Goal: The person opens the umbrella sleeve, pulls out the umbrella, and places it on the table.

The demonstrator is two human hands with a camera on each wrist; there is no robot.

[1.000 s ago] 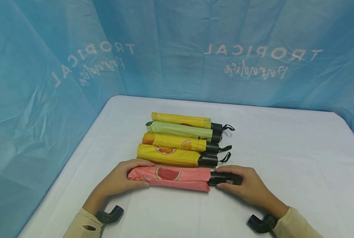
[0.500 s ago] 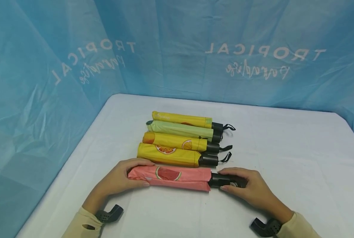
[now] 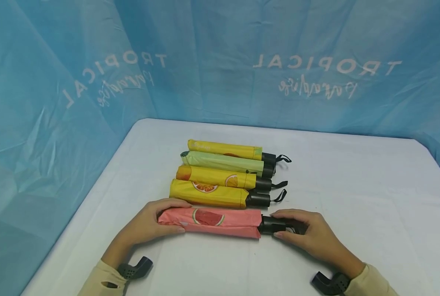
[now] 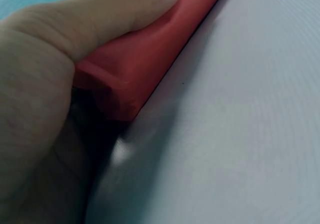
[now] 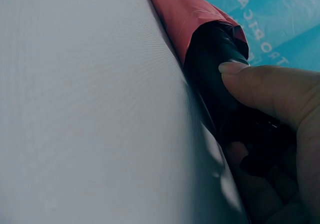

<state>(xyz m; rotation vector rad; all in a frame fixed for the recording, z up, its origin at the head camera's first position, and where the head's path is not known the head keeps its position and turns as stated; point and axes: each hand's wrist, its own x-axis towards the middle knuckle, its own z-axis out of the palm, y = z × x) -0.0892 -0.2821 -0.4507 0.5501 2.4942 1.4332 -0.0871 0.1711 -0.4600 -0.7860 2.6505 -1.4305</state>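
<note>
A folded pink umbrella [image 3: 220, 224] with a watermelon print lies crosswise, nearest of a row on the table. Round its left end curls the left hand [image 3: 149, 222], thumb on the near side and fingers on the far side. The right hand [image 3: 312, 232] grips the black handle [image 3: 272, 225] at the other end. In the left wrist view, the left thumb [image 4: 115, 14] presses on the pink cloth [image 4: 145, 54]. The right wrist view has the right thumb [image 5: 270, 87] against the black handle [image 5: 212, 69]; the right fingers beneath are in shadow.
Beyond the pink umbrella lie a yellow umbrella [image 3: 212, 196], another yellow one [image 3: 216, 176], a light green one [image 3: 223, 161] and a farther yellow one [image 3: 223, 149], handles to the right. A white cloth covers the table [image 3: 353, 185]; a blue curtain [image 3: 220, 61] hangs behind and at left.
The right hand has slid slightly right along the black handle, uncovering more of it. The left hand keeps its hold, and the umbrellas lie as before.
</note>
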